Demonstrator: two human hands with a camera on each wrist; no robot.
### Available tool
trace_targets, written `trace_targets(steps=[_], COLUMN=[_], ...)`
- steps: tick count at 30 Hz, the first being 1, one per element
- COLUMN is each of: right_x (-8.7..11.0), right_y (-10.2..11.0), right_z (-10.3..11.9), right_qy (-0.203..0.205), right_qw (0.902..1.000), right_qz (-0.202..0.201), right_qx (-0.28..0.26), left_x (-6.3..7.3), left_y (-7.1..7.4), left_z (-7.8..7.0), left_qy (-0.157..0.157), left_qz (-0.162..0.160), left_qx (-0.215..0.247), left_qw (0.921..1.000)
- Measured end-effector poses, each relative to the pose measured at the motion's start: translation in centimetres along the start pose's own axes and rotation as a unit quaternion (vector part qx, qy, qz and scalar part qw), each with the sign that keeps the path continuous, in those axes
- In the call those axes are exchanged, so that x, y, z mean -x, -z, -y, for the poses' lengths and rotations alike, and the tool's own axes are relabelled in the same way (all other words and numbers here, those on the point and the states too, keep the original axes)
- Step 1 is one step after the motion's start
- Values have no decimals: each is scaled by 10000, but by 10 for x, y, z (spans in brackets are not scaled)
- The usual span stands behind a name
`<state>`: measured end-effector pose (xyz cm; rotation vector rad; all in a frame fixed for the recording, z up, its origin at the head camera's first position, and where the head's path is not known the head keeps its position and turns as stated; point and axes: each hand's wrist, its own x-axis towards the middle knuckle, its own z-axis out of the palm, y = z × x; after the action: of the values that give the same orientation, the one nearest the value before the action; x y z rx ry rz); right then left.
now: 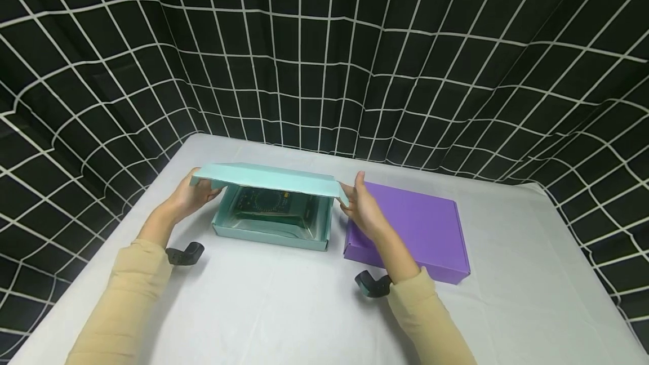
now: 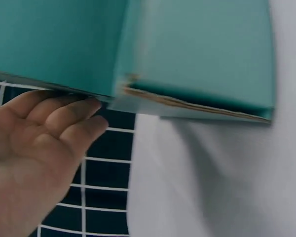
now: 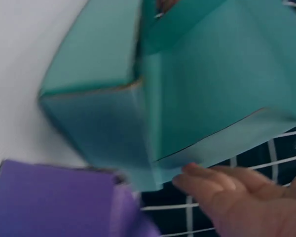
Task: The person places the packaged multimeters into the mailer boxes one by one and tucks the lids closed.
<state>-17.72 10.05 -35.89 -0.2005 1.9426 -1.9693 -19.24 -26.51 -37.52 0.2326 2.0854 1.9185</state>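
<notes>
A teal cardboard box (image 1: 271, 239) lies on the table with its hinged lid (image 1: 269, 178) raised partway. Inside is a dark device with a round dial (image 1: 269, 200), which looks like a multimeter, under clear plastic. My left hand (image 1: 190, 199) touches the lid's left end, its fingers loosely bent against the outer side in the left wrist view. At the other end, my right hand (image 1: 364, 207) has its fingertips against the lid's side flap (image 3: 227, 138), thumb pointing up. Part of the device is hidden beneath the lid.
A closed purple box (image 1: 416, 224) lies right of the teal one, partly under my right forearm. Black wrist devices (image 1: 185, 254) stick out beside both wrists. White cloth (image 1: 263, 308) covers the table, and a black curtain with white grid lines (image 1: 314, 61) hangs around it.
</notes>
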Motion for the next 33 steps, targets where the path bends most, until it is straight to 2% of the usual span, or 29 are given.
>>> trace_targets(steps=[3,6,7,10,16,28,33], right_x=[13,25,29,36,42,49,51], right_y=[0,-1,-2,-4,-9,-14,-17], right_z=[9,15,17,21,24,2,-6], right_qy=[-27,-69,-68,-67,161,381,386], right_qw=[9999,9994,9991,9982,9952,9921,9921], right_qz=[-71,-96,-108,-233,-339,-293,-276], right_qx=[152,328,394,551,907,1161,1159], left_x=[7,19,22,31,39,52,56], left_y=[4,11,13,15,13,7,9], left_z=[-8,-16,-19,-26,-37,-26,-19], left_qy=[48,156,100,-46,-275,-82,-156], left_qz=[158,344,376,274,118,75,128], left_qx=[-171,-669,-825,-1110,-1134,-1307,-1355], left_qw=[9997,9970,9958,9934,9931,9914,9906])
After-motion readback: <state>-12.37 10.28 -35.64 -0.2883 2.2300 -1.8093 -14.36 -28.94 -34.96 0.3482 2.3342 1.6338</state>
